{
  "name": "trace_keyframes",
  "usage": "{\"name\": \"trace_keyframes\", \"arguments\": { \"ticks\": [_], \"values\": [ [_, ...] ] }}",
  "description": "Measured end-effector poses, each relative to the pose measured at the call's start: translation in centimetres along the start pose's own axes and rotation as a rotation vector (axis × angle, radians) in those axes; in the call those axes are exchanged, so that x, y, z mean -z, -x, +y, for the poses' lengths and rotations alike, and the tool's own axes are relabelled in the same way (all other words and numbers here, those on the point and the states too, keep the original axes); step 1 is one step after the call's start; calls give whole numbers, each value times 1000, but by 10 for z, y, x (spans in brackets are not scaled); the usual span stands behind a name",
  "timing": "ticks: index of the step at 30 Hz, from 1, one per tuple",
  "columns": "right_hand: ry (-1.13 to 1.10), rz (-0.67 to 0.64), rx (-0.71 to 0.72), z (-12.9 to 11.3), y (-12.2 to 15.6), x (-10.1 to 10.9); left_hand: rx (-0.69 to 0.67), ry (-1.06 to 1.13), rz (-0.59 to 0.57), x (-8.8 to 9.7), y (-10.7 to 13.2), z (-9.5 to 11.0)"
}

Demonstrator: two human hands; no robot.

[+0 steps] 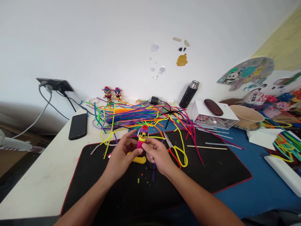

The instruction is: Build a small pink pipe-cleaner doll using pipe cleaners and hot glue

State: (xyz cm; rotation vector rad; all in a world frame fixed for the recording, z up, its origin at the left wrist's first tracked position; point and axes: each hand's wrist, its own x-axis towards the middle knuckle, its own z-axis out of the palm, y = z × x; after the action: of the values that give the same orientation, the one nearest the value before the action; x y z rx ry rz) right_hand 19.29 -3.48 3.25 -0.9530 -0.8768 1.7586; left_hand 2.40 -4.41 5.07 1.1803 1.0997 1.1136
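Observation:
Between my two hands, above the black mat, is a small pipe-cleaner doll with a red top, purple hair, a yellow face and a magenta body. My left hand grips its lower body from the left, thumb in front. From the right, my right hand pinches the body with thumb and fingers. Just under the hands lies a yellow-handled cutter, partly covered. Scissors with yellow and orange handles rest right of my right hand. A short purple pipe cleaner lies below it.
Bundled colourful pipe cleaners stretch behind the mat, with two finished dolls near the wall. A black phone lies at left. At right stand a black flask, a white box and a beige bowl. A thin stick crosses the mat.

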Motion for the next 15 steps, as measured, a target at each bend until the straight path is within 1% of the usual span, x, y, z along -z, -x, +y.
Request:
{"name": "trace_keyframes", "arguments": {
  "ticks": [3,6,10,13,15],
  "values": [
    [26,7,26,2,1,3,1,42,19,2,-1,1],
    [61,49,69,3,0,7,29,111,64,4,-2,2],
    [99,111,113,-1,-1,10,137,316,99,8,-4,1],
    [170,106,145,-6,-2,11,221,459,120,9,-6,2],
    [258,106,174,-8,-2,12,251,512,131,9,-7,3]
  ]
}}
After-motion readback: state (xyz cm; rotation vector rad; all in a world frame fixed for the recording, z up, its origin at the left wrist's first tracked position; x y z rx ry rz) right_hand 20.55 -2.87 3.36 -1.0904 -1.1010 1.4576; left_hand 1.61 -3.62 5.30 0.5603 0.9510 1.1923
